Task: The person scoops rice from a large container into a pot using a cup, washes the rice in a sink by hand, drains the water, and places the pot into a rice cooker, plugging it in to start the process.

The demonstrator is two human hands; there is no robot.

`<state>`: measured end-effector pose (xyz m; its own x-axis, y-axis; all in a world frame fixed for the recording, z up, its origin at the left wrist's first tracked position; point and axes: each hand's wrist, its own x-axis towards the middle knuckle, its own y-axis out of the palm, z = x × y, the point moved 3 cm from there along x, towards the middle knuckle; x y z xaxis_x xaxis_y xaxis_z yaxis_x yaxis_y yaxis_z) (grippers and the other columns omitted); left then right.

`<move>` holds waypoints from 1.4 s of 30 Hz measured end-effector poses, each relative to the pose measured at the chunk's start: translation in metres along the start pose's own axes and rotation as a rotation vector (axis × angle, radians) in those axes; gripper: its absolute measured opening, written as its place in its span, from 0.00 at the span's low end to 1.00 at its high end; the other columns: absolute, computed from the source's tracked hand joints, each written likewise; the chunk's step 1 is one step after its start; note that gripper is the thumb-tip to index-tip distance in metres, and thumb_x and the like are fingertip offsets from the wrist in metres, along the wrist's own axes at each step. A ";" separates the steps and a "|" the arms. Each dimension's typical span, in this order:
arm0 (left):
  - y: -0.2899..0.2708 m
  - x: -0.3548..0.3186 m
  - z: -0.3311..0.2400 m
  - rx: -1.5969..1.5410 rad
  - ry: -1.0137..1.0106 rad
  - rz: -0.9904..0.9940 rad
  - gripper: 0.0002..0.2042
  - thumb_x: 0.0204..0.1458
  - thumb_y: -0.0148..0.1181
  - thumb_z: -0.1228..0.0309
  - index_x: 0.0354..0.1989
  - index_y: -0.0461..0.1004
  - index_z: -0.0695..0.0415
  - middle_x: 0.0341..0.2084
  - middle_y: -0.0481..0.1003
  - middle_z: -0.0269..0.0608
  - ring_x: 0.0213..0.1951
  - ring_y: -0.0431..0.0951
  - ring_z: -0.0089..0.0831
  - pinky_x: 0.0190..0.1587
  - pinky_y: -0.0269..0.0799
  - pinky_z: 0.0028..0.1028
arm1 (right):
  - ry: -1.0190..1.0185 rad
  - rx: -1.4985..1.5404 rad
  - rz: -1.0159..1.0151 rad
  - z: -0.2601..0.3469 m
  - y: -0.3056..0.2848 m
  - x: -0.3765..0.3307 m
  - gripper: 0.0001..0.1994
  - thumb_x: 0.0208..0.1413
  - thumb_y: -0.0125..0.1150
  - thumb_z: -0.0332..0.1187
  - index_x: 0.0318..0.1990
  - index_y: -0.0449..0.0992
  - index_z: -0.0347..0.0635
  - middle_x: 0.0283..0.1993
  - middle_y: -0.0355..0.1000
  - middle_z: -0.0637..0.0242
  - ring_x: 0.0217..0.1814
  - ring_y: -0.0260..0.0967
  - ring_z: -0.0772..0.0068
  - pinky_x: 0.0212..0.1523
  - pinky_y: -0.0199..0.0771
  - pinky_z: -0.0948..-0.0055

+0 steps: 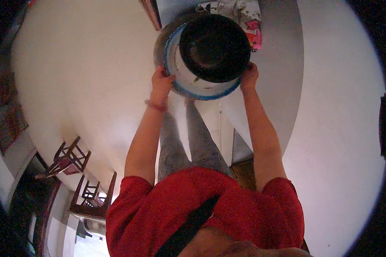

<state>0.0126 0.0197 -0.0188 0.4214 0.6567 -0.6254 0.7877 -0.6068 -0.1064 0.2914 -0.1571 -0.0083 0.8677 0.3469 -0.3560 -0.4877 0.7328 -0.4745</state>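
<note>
A white basin with a blue rim (210,95) is held out in front of me at the upper middle. A round black vessel, perhaps a pot (214,49), sits in it and covers most of its inside; its exact kind is hard to make out. At the basin's left edge my left hand (162,81) is closed on the rim, with a reddish band on that wrist. My right hand (249,77) grips the opposite side, close against the black vessel. Small dark bits show on the basin's white inner wall. The far rim is hidden.
A grey surface with a curved edge (283,64) runs along the right, beside a pale wall (339,128). Patterned cloth or bags with pink parts (253,34) lie beyond the basin. Dark wooden chairs (73,158) stand at the left on the pale floor (81,85).
</note>
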 end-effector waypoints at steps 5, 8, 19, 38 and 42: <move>-0.035 -0.060 0.016 -0.306 0.030 -0.076 0.13 0.43 0.49 0.81 0.39 0.62 0.60 0.36 0.69 0.40 0.35 0.70 0.28 0.36 0.69 0.26 | -0.147 -0.198 -0.099 0.024 0.011 -0.078 0.07 0.50 0.50 0.26 0.37 0.66 0.36 0.33 0.69 0.63 0.34 0.66 0.68 0.38 0.67 0.70; -0.063 -0.064 0.016 -0.816 -0.044 -0.022 0.20 0.43 0.45 0.82 0.48 0.61 0.62 0.42 0.69 0.40 0.40 0.71 0.31 0.41 0.69 0.26 | -0.069 0.206 -0.051 0.024 0.046 -0.093 0.08 0.48 0.51 0.23 0.38 0.67 0.37 0.33 0.69 0.63 0.35 0.64 0.68 0.39 0.66 0.72; -0.125 -0.131 0.072 -0.958 -0.312 -0.418 0.21 0.55 0.46 0.63 0.53 0.60 0.63 0.50 0.66 0.45 0.49 0.68 0.40 0.51 0.66 0.36 | -0.063 -0.085 0.477 0.014 0.111 -0.128 0.10 0.48 0.58 0.27 0.38 0.69 0.38 0.29 0.67 0.71 0.29 0.62 0.79 0.32 0.65 0.78; -0.129 -0.162 0.124 -1.009 -0.284 -0.356 0.25 0.51 0.49 0.51 0.51 0.64 0.57 0.48 0.68 0.39 0.47 0.69 0.37 0.45 0.70 0.33 | -0.098 -1.127 0.440 -0.044 0.220 0.158 0.16 0.50 0.54 0.41 0.41 0.72 0.40 0.37 0.71 0.63 0.37 0.67 0.68 0.37 0.67 0.68; -0.134 -0.162 0.132 -1.001 -0.077 -0.090 0.24 0.51 0.50 0.52 0.51 0.65 0.57 0.48 0.68 0.39 0.48 0.68 0.37 0.45 0.70 0.34 | -0.132 -1.150 0.454 -0.040 0.238 0.155 0.16 0.49 0.54 0.41 0.42 0.71 0.41 0.39 0.70 0.63 0.39 0.66 0.67 0.39 0.66 0.67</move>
<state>-0.2205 -0.0646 -0.0052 0.3395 0.6296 -0.6989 0.8452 0.1219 0.5204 0.3062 0.0479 -0.2084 0.5693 0.5395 -0.6204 -0.4897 -0.3836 -0.7830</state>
